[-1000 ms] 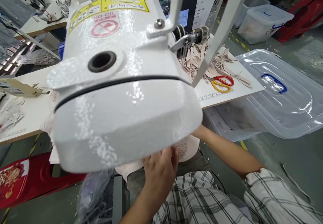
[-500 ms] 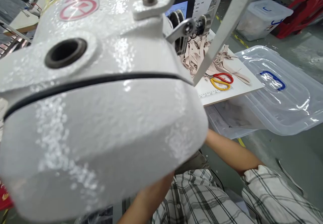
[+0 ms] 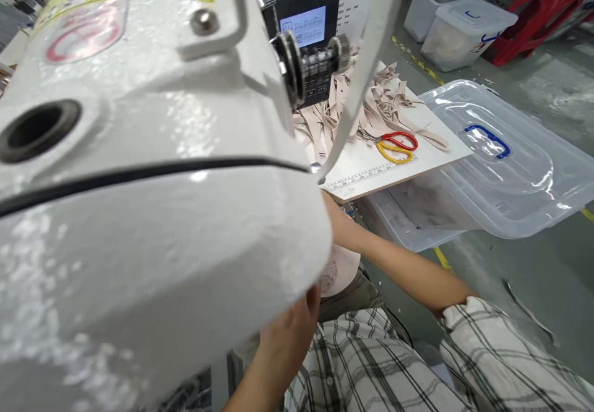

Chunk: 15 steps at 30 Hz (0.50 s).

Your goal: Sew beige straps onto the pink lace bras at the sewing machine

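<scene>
The white sewing machine head [image 3: 223, 232] fills the left and centre and covers much of both my hands. My left hand [image 3: 294, 325] is under its lower edge; a thumb or finger shows near a pale pink piece of fabric [image 3: 346, 270], the other fingers are hidden. That fabric hangs over my lap and has a round patterned patch. My right hand [image 3: 335, 217] reaches in from the right behind the machine head, close to the table's front edge. Only its wrist end shows, so its fingers and anything in them are hidden.
Red-and-yellow-handled scissors [image 3: 396, 147] and a ruler strip [image 3: 366, 174] lie on the white table [image 3: 445, 152], beside a heap of beige strips [image 3: 375, 106]. A control panel [image 3: 304, 28] stands behind. Clear lidded boxes [image 3: 524, 158] stand at right, near a red stool [image 3: 533, 22].
The view has shifted, so the machine head sits further left and more of the control panel shows. My right forearm reaches further up and left. The pink fabric has come into sight.
</scene>
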Motion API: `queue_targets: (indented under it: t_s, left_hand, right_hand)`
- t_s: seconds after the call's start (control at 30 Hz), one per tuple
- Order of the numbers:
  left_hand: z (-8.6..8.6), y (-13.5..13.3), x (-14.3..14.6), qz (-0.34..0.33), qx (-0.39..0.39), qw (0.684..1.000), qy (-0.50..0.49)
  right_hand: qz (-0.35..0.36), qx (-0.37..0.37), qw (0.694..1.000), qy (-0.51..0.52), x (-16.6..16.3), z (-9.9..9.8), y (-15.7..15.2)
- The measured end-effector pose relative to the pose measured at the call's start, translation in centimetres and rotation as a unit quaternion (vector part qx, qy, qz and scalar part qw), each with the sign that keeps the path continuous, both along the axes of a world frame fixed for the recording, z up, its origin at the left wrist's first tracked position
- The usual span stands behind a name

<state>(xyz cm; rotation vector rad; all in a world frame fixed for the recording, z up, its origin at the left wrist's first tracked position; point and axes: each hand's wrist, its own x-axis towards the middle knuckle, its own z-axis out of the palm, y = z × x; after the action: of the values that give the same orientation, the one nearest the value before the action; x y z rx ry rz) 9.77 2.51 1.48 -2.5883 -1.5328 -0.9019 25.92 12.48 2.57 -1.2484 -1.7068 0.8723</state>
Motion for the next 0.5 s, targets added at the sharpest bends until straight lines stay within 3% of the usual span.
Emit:
queue_targets:
  t_s: [0.1, 0.17, 0.27, 0.37, 0.5]
  left_hand:
    - [-0.1, 0.2, -0.3, 0.016, 0.049, 0.999, -0.003]
    - [-0.6, 0.4, -0.9, 0.045, 0.031, 0.997, -0.054]
    - [-1.4, 0.9, -2.1, 0.068, -0.118, 0.974, -0.181]
    - [-1.9, 1.4, -2.8, 0.052, -0.268, 0.920, -0.282]
    - [-1.7, 1.6, -2.8, 0.080, -0.316, 0.883, -0.338]
  right_hand:
    - [-0.015, 0.038, 0.998, 0.045, 0.3, -0.9, -0.5]
    - [-0.049, 0.033, 0.995, 0.086, 0.6, -1.6, -1.3]
    - [-0.091, -0.008, 0.987, 0.131, 1.0, -2.4, -3.0]
    - [-0.084, -0.024, 0.988, 0.124, 1.3, -2.9, -4.7]
    - [-0.062, -0.005, 0.994, 0.089, 1.3, -3.0, -6.0]
